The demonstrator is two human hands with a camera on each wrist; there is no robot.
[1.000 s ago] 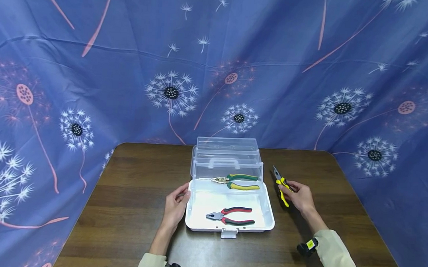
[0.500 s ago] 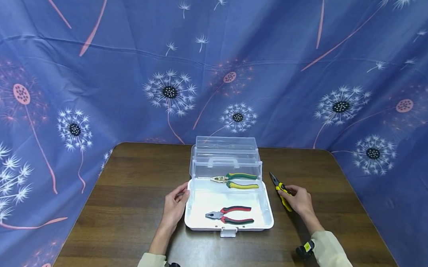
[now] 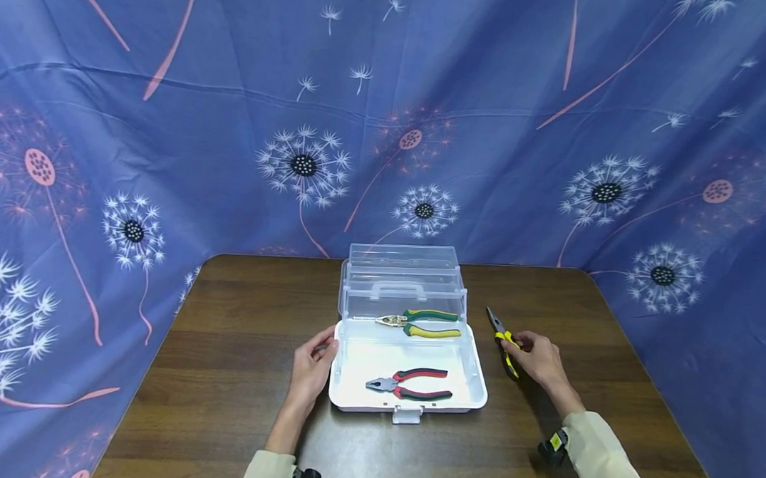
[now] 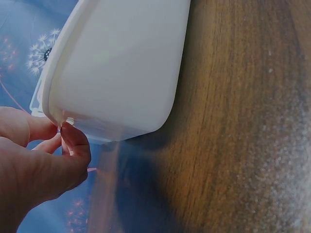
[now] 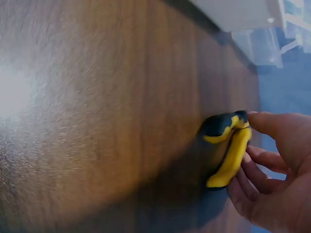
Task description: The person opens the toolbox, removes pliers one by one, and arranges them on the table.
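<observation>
A white toolbox (image 3: 387, 350) with a raised clear lid stands on the table. My left hand (image 3: 311, 368) pinches its left rim between thumb and fingers; the left wrist view shows this grip on the toolbox corner (image 4: 121, 68). To the right of the box, my right hand (image 3: 542, 358) holds long-nose pliers (image 3: 505, 351) with yellow and black handles, the nose directed away from me. In the right wrist view the plier handles (image 5: 231, 158) appear above the table. Red-and-black combination pliers (image 3: 415, 385) lie in the box bottom. Green-and-yellow pliers (image 3: 421, 323) rest behind them in the clear tray section.
The clear lid (image 3: 404, 258) leans back toward a blue dandelion-print curtain (image 3: 232, 154). A latch (image 3: 407, 415) juts from the box front. The brown wooden table (image 3: 223, 374) extends on both sides of the box.
The long-nose pliers have tilted slightly in my right hand, and their tip has come a little nearer to me. My left hand stays on the box rim.
</observation>
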